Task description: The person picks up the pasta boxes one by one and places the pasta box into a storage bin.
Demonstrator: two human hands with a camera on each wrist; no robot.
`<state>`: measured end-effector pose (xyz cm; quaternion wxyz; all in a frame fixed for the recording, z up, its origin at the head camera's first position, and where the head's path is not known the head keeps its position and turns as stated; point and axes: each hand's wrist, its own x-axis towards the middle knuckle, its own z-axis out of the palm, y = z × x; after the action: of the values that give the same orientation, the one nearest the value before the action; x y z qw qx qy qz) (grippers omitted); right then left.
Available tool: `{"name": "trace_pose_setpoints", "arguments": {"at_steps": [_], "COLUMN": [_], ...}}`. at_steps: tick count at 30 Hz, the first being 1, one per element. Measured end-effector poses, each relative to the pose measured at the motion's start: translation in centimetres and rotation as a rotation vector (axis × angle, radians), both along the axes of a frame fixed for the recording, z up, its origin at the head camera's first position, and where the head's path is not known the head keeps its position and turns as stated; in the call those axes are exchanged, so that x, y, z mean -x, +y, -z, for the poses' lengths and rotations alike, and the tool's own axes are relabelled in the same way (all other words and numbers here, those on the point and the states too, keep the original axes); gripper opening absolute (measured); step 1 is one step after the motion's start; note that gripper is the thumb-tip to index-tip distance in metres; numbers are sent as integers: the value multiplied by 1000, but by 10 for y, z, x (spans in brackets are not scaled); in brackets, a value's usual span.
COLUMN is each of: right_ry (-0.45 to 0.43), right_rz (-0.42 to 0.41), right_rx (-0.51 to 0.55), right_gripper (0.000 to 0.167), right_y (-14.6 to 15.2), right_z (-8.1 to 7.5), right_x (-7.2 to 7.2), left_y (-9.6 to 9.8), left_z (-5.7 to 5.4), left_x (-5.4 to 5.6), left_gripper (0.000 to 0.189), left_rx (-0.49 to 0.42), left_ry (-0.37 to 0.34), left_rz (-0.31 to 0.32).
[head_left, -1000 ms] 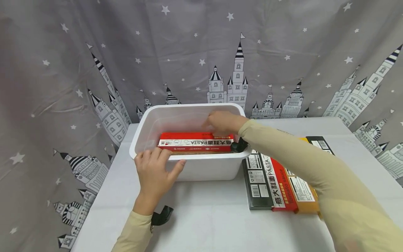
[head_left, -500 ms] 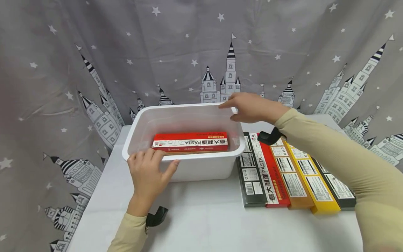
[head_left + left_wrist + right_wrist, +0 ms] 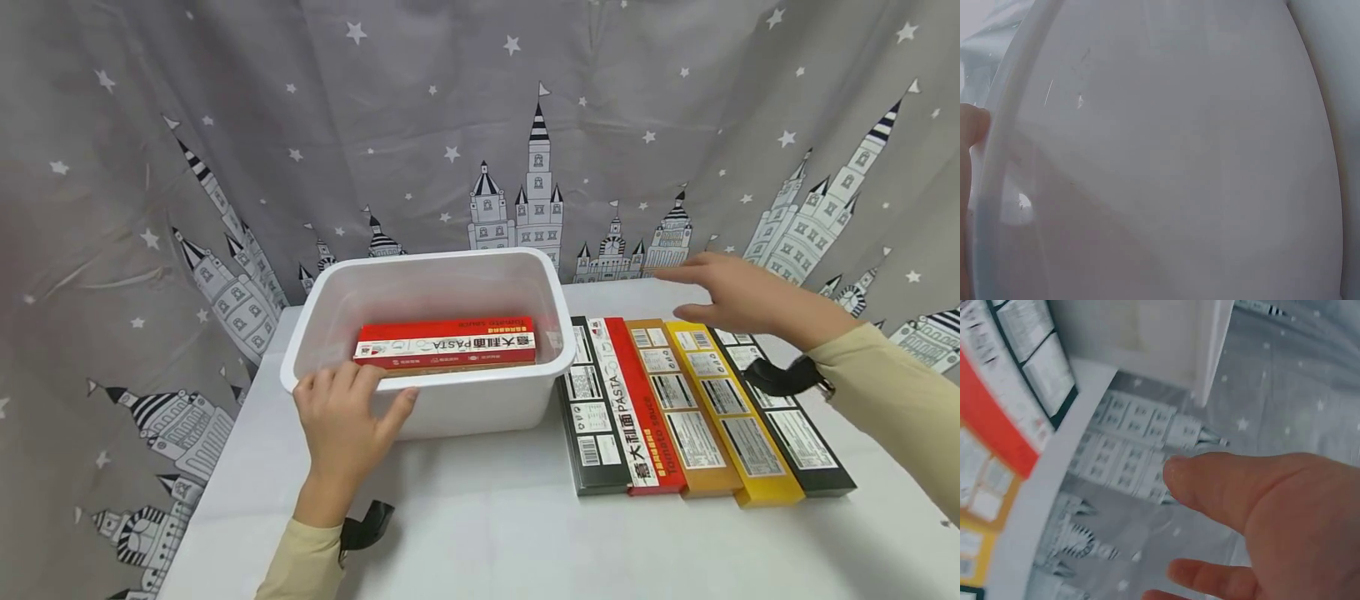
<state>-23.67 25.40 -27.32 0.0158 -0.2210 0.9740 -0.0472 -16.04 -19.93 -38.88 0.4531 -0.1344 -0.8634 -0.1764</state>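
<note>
A white plastic bin [image 3: 480, 408] stands on the table, with a red pasta box [image 3: 442, 343] lying inside it, a brown edge showing below. My left hand [image 3: 337, 425] grips the bin's front rim near the left corner, fingers hooked over it and fingertips hidden inside. In the left wrist view the thumb [image 3: 972, 125] rests against the rim beside the bin's wall [image 3: 1172, 150]. My right hand [image 3: 750, 296] holds nothing; it hovers, fingers extended, over the far ends of a yellow box [image 3: 738, 408] and a dark box [image 3: 802, 433].
Left of the yellow box lie an orange-brown box [image 3: 682, 408], a red pasta box [image 3: 633, 400] and a dark box [image 3: 592, 408], side by side right of the bin. A grey curtain [image 3: 375, 142] with castles hangs behind the white table [image 3: 480, 525].
My right hand has come out of the bin and moved right, over the row of boxes. The left hand has kept its place on the rim, while the head view has shifted slightly right.
</note>
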Motion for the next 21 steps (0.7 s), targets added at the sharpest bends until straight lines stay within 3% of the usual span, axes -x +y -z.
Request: {"name": "trace_pose_setpoints", "arguments": {"at_steps": [11,21], "right_ry": [-69,-164], "right_rz": [177,349], "right_rx": [5,40], "right_gripper": [66,70], "right_y": [72,103], "right_z": [61,115], "right_x": [-46,-79], "left_y": [-1,1], "left_z": [-3,1], "left_x": [-1,2], "left_gripper": [71,68], "left_rx": [-7,-10], "left_ry": [-6,39], "left_rz": [-6,7]}}
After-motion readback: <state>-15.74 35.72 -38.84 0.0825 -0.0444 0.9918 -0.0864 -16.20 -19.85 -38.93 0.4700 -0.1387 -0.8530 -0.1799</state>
